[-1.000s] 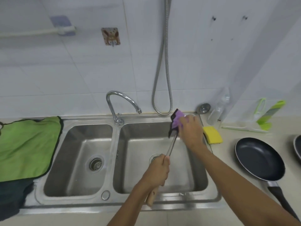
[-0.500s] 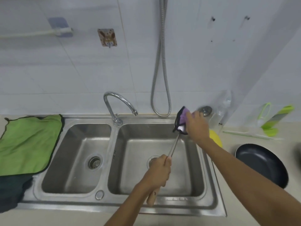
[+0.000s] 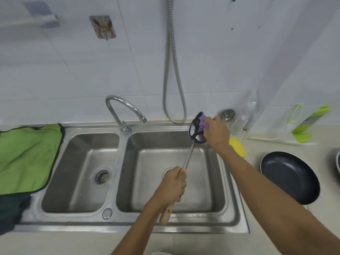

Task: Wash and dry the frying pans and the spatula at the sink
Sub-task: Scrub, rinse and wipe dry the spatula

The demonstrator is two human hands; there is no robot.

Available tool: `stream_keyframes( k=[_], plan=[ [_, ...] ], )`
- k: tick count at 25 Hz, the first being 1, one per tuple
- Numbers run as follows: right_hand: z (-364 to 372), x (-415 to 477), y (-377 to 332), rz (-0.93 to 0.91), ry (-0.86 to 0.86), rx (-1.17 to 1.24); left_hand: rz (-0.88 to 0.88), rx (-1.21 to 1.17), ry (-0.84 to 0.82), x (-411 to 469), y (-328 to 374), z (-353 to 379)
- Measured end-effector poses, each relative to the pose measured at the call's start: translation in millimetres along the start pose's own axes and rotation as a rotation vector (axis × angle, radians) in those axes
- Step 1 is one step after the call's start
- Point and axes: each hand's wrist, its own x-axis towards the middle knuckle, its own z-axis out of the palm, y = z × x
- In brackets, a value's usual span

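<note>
My left hand [image 3: 173, 187] grips the wooden handle of the spatula [image 3: 189, 157], whose metal shaft slants up over the right basin of the double sink [image 3: 121, 162]. The spatula's metal head is wrapped in a purple and black cloth [image 3: 199, 124], which my right hand [image 3: 217, 133] presses against it near the sink's back right corner. A black frying pan [image 3: 288, 176] lies on the counter to the right of the sink. The rim of a second pan [image 3: 338, 163] shows at the right edge.
A chrome tap [image 3: 125, 111] stands behind the divider, spout over the right basin, no water running. A green towel [image 3: 25, 157] lies left of the sink. A yellow sponge [image 3: 238, 146], clear bottle [image 3: 241, 122], sink plug [image 3: 227, 114] and green slicer [image 3: 311, 122] sit at the back right.
The spatula head and my right hand with the cloth have shifted to the right and a little up, toward the back right corner. My left hand keeps its grip on the handle.
</note>
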Motion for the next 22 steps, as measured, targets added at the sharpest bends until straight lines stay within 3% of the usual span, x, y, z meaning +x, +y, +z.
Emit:
stream_keyframes(
  k=[1, 4, 7, 8, 10, 11, 14, 15, 19, 22],
  plan=[
    [1.7, -3.3, -4.2, 0.036, -0.004, 0.026, -0.006, -0.005, -0.003, -3.4, -0.5, 1.7],
    [2.9, -19.2, -7.0, -0.176, -0.055, -0.008, 0.016, 0.013, -0.027, -5.7, 3.7, 2.5],
    [-1.4, -1.7, 6.0, 0.132, 0.097, 0.088, 0.001, -0.014, 0.01, -5.2, 6.4, 1.8],
    [2.7, -6.6, 4.2, 0.068, 0.13, 0.088, -0.005, -0.024, 0.022, -4.6, 5.4, 0.2],
    [13.2, -20.6, 1.4, -0.287, 0.135, 0.041, 0.004, -0.016, 0.028, -1.7, 4.1, -4.4],
    [12.5, -21.1, 6.1, -0.349, 0.13, 0.067, 0.012, -0.006, 0.022, -1.0, 4.0, -4.2],
    [-2.9, -13.9, 5.7, -0.049, 0.197, 0.23, 0.004, -0.021, 0.004, 0.0, 7.8, 3.2],
    [-2.3, -20.1, -3.3, -0.034, 0.211, 0.238, -0.002, -0.052, 0.009, 1.1, 8.7, 5.1],
    [5.7, -101.3, -54.3, -0.284, -0.048, 0.526, -0.056, -0.163, 0.084, 13.2, -1.1, -2.7],
    [11.5, -104.1, -46.8, -0.366, -0.047, 0.439, -0.08, -0.143, 0.08, 7.2, -13.5, -3.4]
  ],
)
